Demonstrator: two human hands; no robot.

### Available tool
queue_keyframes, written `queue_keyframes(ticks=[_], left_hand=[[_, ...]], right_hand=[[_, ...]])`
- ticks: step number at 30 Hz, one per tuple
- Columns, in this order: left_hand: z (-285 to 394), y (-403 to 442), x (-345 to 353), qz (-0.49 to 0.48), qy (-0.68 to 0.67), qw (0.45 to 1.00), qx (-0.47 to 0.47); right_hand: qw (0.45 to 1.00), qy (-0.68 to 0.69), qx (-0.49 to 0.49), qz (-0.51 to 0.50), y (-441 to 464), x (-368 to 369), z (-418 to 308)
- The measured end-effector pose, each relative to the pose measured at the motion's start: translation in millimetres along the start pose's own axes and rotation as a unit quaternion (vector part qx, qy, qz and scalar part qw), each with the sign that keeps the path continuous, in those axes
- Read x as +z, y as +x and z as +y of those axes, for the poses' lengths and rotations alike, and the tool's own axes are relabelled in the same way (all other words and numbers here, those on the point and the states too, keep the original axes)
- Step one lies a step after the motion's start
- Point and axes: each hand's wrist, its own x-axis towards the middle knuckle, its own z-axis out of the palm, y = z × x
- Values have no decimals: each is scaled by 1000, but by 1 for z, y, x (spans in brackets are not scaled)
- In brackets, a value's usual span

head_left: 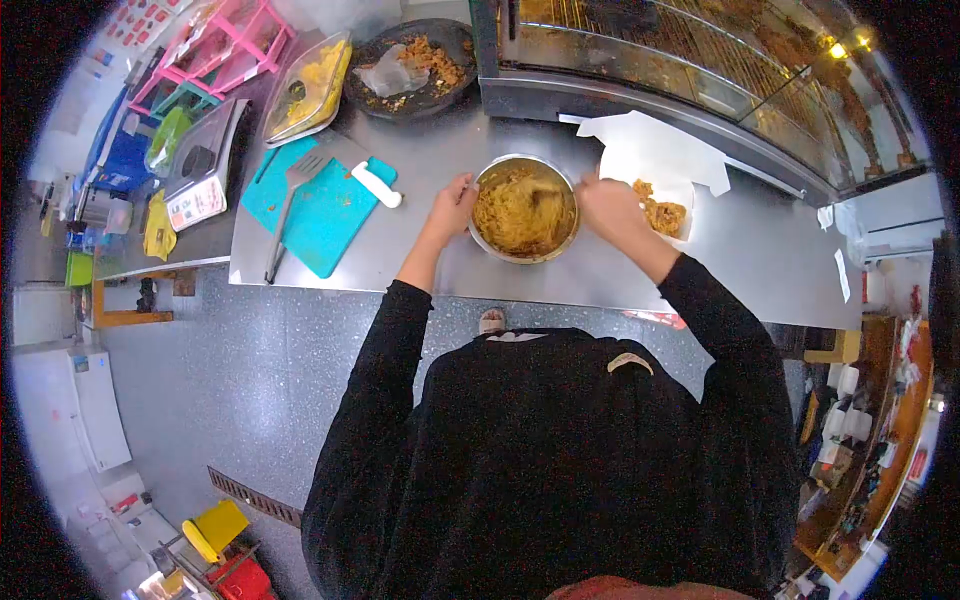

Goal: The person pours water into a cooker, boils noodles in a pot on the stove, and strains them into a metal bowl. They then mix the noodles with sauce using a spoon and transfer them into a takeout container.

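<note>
1. At a steel counter [765,260], a round metal bowl [525,260] sits near the front edge, its mouth facing up, about as broad along the counter as across it.
2. The left hand [453,208] pinches the bowl's left rim; the right hand [612,210] curls at the opposite side, its grip too hidden to tell.
3. Steel surface stretches leftward to a turquoise board [340,238]; an open white box [645,148] lies just beyond the right hand.
4. Inside the shiny rim, yellow-brown food [510,212] looks shredded, blurred toward the right.
</note>
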Motion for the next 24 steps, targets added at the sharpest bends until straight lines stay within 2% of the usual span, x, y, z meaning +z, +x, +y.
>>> queue_keyframes(ticks=[2, 3, 6, 7, 8, 10, 12, 14, 15, 17, 19, 21, 22, 24], left_hand=[[10, -5, 4, -21, -82, 995, -59], [8, -4, 4, -20, -81, 995, -58], [-3, -2, 2, 24, -63, 998, -11], [-7, -3, 1, 32, -47, 998, -1], [-11, -4, 2, 38, -31, 999, 9], [3, -9, 2, 3, -74, 997, -8], [9, -6, 4, -28, -114, 993, -20], [3, -2, 2, 24, -80, 996, -10], [5, -4, -1, 24, -79, 997, -11], [12, -8, -6, 15, -99, 994, -39], [7, -10, 0, 27, -100, 994, -29], [8, -8, 5, 41, -99, 994, -14], [11, -9, 7, 49, -114, 992, -11], [17, -11, 6, 58, -128, 990, -9]], right_hand=[[997, 10, 73, 30, 8, 5, -11], [996, 14, -51, 77, 4, -2, -19], [994, 19, -93, 45, 6, -6, -1], [1000, 10, -10, -18, 10, -15, 4], [1000, 12, -9, -20, 16, -22, 4], [994, -20, 94, -59, 29, -30, -10], [992, -32, 93, -79, 25, -28, -30], [998, 28, -47, 27, 17, -24, -40], [990, 42, -124, 48, 10, -10, -23], [988, 46, -138, 51, 8, -26, 7], [986, 51, -149, 53, 9, -46, 14], [999, 3, -36, 26, 17, -65, 10], [999, 2, -36, 27, 19, -76, 5], [998, -46, 49, 11, 18, -90, -12]])
